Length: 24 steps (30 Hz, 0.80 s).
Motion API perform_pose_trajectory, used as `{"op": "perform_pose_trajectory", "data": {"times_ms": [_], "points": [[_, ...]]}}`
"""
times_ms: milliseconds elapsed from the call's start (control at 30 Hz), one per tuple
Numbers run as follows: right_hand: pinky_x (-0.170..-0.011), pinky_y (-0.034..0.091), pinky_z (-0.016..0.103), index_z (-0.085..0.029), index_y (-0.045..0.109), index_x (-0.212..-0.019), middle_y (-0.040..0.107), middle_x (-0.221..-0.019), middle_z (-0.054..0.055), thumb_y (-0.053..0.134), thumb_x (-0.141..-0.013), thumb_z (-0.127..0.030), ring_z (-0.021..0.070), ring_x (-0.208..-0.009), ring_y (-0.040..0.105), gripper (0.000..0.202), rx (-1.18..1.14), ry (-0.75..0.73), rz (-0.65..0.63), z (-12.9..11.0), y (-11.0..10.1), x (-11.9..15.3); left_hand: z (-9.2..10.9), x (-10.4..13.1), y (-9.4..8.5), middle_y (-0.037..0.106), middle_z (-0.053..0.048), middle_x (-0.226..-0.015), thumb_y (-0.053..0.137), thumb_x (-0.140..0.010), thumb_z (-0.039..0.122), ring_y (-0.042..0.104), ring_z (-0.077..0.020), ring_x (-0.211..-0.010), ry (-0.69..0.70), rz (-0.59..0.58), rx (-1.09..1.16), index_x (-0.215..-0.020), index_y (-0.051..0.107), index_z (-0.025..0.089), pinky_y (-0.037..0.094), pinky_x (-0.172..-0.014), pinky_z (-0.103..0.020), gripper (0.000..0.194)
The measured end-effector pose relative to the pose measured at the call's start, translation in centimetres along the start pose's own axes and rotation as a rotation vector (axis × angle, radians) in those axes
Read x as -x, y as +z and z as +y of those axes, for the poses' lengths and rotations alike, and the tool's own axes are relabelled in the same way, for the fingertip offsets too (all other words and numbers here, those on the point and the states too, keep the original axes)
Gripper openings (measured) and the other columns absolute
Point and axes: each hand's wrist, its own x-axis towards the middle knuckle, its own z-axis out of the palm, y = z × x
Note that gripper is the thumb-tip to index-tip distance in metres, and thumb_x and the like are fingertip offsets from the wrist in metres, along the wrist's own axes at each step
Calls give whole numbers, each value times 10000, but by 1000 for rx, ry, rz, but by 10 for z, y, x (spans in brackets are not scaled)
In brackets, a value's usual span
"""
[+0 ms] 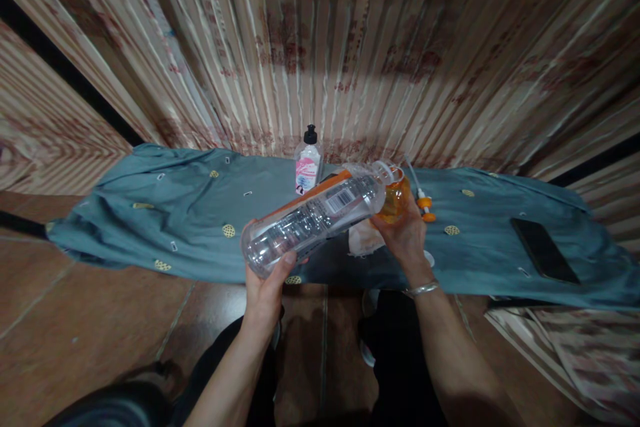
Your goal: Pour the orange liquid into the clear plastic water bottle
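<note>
My left hand [269, 287] is wrapped around the base of a large clear plastic bottle [315, 217] with a printed label and barcode. The bottle lies tilted, its neck to the right and higher than its base. Its open mouth meets the opening of a small orange translucent bottle [391, 199]. My right hand [406, 233] grips that orange bottle; a silver bracelet circles the wrist. Just right of it lies an orange pump top [425, 205] with a pale tube. A crumpled whitish tissue or wrapper [365, 239] is under the right hand.
A squeeze bottle [307, 163] with a black cap and pink label stands upright at the back. A dark phone [544, 250] lies at the right. A small white cap [429, 258] sits near the right wrist. The teal cloth [195, 200] covers a narrow table before a striped curtain [320, 47].
</note>
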Motion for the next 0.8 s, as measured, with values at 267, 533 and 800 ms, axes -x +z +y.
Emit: {"op": "perform_pose_trajectory", "data": {"times_ms": [267,533,800], "points": [[-1119,675,607,-170,658,-1582,849,-1425,204,884,-773,-445,428,-1317,804,884,2,18,15,-6,1,0,-1,0,-1,808,-94,-1337,1097,-734,452,842,-327,-1142,0,-4,-3,-1601,587,338,760,-879,-468,1013],[-1145,662,606,-174,626,-1631,827,-1494,212,914,-780,-460,419,-1359,788,943,-1,23,-1,-2,1,0,0,1,0,782,-114,-1403,1098,-734,465,834,-319,-1148,0,7,-8,-1616,584,335,764,-889,-473,1030],[-1117,668,606,-212,603,-1640,832,-1450,185,909,-804,-471,412,-1320,790,927,11,0,-8,3,3,2,0,-1,1,788,-101,-1372,1105,-717,460,837,-319,-1132,-2,-1,-4,-1603,585,344,767,-878,-473,1034]]}}
